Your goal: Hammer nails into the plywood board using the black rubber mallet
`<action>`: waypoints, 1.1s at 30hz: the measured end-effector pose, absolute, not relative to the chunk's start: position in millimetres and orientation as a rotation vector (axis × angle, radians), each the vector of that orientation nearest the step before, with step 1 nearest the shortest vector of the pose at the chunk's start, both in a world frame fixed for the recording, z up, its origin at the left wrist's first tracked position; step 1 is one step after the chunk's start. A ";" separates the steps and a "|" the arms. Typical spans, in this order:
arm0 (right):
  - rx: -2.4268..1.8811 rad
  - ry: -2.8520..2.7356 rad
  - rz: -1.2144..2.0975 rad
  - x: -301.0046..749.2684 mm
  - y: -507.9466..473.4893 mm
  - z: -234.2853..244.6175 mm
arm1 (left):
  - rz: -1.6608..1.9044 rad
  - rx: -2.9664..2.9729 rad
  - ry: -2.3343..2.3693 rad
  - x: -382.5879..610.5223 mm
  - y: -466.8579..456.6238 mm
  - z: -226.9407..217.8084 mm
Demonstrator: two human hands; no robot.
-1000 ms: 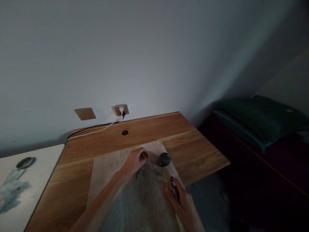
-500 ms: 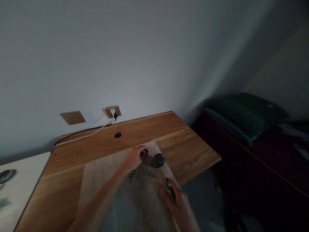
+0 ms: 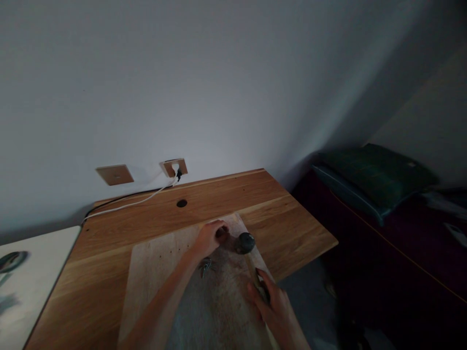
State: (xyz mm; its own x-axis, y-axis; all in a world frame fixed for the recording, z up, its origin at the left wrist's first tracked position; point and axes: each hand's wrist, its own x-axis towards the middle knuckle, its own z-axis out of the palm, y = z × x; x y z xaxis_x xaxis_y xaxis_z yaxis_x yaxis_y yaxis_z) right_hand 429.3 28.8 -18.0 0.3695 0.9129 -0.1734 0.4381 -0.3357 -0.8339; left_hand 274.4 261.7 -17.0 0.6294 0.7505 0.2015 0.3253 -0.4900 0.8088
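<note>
My right hand (image 3: pixel 274 306) is wrapped round the light handle of a mallet (image 3: pixel 245 243) with a dark, rounded head. The mallet's head hovers over or rests on the far right part of a pale wooden board (image 3: pixel 219 311); I cannot tell which. Just left of it, my left hand (image 3: pixel 211 238) is closed, fingertips pinched down near the board's far edge. Whatever those fingers hold is hidden. A small pile of metal nails (image 3: pixel 205 266) lies on the board beside my left wrist. Several small dark dots run in a row across the board left of that hand.
Beneath the board is a brown wooden desk (image 3: pixel 292 221) with a round cable hole (image 3: pixel 181 203). Cords run along the wall to a plugged socket (image 3: pixel 175 167). A white surface (image 3: pixel 40 272) adjoins at left. To the right lies a green pillow (image 3: pixel 379 180) on dark red bedding.
The whole view has shifted slightly, so everything sits a little further right. Both hands and the mallet keep nearly the same places over the board.
</note>
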 end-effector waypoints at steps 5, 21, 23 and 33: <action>-1.969 -1.179 0.892 430.3 33.2 -13.4 | 0.707 2.099 0.846 275.0 260.5 -16.7; -2.133 -1.280 0.907 439.3 40.0 -12.6 | 0.810 2.083 0.830 271.7 263.4 -26.8; -2.195 -1.360 0.846 440.4 42.3 -8.0 | 0.811 2.091 0.819 271.1 262.8 -25.4; -2.343 -1.600 0.576 445.9 50.7 9.1 | 0.794 2.113 0.811 271.3 260.0 -21.5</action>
State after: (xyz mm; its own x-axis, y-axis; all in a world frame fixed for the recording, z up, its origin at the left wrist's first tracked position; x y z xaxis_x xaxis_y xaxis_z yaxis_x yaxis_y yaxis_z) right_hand 445.9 50.7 9.1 0.3204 0.9295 -0.1825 0.8325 -0.3682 -0.4139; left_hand 271.3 260.0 -21.5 0.6113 0.7410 0.2778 0.2932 -0.5382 0.7902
